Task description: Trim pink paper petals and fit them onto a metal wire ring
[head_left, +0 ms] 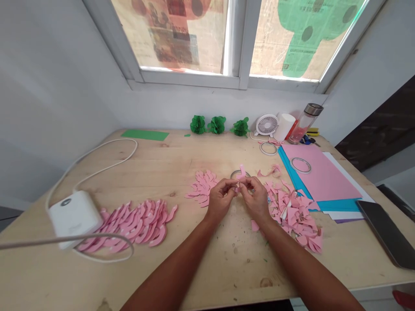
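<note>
Both hands meet over the middle of the wooden table. My left hand (222, 196) and my right hand (254, 196) pinch a small curved pink paper piece (241, 171) between their fingertips. Behind it lies a tape ring (234, 173), partly hidden. Left of my left hand is a fanned group of pink paper petals (201, 186). Further left, a larger heap of curved pink pieces (142, 224) overlaps in rows. Beside my right forearm spreads a pile of pink paper scraps (296, 216).
A white device (76, 216) with a cable sits at the left. Green paper (145, 134) and green paper balls (217, 125) line the back, with a fan (266, 125) and bottle (304, 124). Pink sheets (324, 177) and a dark phone or tablet (387, 233) lie right.
</note>
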The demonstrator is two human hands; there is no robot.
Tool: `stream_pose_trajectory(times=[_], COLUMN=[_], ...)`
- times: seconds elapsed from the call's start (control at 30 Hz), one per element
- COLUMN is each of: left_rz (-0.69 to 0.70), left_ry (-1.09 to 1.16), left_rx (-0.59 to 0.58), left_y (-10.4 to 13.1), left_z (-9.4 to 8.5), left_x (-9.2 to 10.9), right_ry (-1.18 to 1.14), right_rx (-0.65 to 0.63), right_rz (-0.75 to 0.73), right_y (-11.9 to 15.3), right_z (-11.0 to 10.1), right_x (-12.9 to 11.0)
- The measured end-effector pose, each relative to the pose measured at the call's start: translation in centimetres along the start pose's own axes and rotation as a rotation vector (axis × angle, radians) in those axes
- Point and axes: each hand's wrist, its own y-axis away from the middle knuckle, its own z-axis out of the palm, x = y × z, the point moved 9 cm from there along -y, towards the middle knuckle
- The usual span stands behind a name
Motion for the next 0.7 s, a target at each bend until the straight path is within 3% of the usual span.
stream_pose_trajectory(times=[0.17,0.47,0.7], left_rz=[-0.027,-0.071,-0.071], left_ry=[0.024,0.192,0.207], left_rx=[0.004,0.159,0.125], left_y=[0.0,-0.2,-0.3], left_z=[0.0,-1.3,-0.9], left_x=[-0.2,0.2,0.1], right_ry=[0.042,-0.134,-0.221], right_rx=[-0.012,-0.002,-0.108], right_rz=[-0.030,0.021,0.035], right_y=[0.2,0.2,0.2], right_z=[0.2,0.4,1.7], right_x=[-0.5,0.0,0.3])
